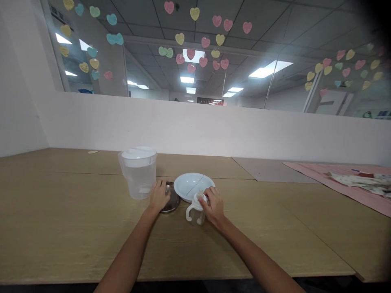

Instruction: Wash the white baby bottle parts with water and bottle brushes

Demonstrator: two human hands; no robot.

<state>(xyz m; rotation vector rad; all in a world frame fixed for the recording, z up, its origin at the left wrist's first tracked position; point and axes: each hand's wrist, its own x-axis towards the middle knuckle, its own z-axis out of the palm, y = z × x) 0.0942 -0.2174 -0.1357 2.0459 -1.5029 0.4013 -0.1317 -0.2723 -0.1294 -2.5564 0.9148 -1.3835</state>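
My right hand [214, 206] is closed around the upper right side of a small clear training cup [196, 209] with a white top and white curved side handles. This cup stands upright just in front of a shallow white bowl [187, 185]. My left hand [159, 196] lies over the left edge of a round metal dish [173, 200], its fingers loosely stretched forward and its thumb apart. Part of the dish is hidden under that hand. Close on the left stands a clear plastic pitcher [140, 179] with a white lid and a handle on its left side.
All of this stands on a wide wooden table [76, 228] against a white wall [183, 128]. At the right lies a pink cloth [342, 185] with crumpled patterned fabric [360, 183] and a blue pen on it. A grey sheet [271, 171] lies at the back.
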